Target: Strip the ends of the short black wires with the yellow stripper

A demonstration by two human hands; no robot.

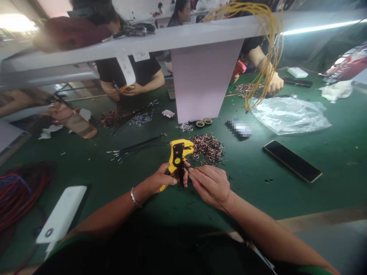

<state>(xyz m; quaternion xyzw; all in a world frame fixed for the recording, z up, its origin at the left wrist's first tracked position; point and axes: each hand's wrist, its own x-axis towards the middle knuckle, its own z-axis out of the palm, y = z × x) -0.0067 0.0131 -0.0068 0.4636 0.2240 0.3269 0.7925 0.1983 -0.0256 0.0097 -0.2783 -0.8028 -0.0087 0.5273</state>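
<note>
My left hand (164,177) is wrapped round the handles of a yellow and black wire stripper (178,154), whose jaws point up and to the right. Close beside the tool's handle, my right hand (210,183) pinches a thin black wire (222,205) that trails back along my forearm. Just past the jaws lies a heap of short black and copper-coloured wire scraps (208,148). Left of the stripper, several black wires (140,145) with pale ends are laid out in a loose bundle.
A phone (292,160) and a clear plastic bag (292,114) lie to the right. Two tape rolls (204,122) sit by a pale upright panel (203,80). At left are a white power bank (61,214) and red cable coils (21,194). Co-workers' hands are across the green table (249,236).
</note>
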